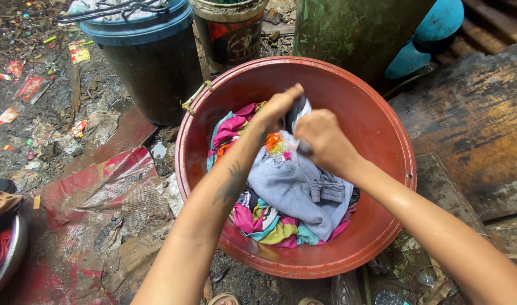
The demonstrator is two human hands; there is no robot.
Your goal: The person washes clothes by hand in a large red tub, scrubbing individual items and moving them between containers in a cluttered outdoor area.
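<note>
Both hands meet over the big round red plastic basin [382, 141]. From there, the dark round plastic bucket with the blue rim [151, 62] stands at about ten o'clock, the tall green metal drum [354, 28] at twelve o'clock, and between them is the smaller bucket with a red and black label [230, 34]. Inside the basin lies the pile of wet colourful clothes [264, 226], pink, yellow and teal, and on top of it the grey fabric garment [292, 186], with one orange print near its upper end. Its upper end is bunched and lifted between the hands.

The left hand [278, 107] is clenched around this bunched end, fingers pointing to one o'clock, the forearm coming from seven o'clock. The right hand [323, 138] is closed in a fist on the same cloth, just beside the left hand, its forearm coming from five o'clock.

At nine to ten o'clock of the basin, small flat red and yellow wrappers [30, 85] are scattered on the dark wet ground.
</note>
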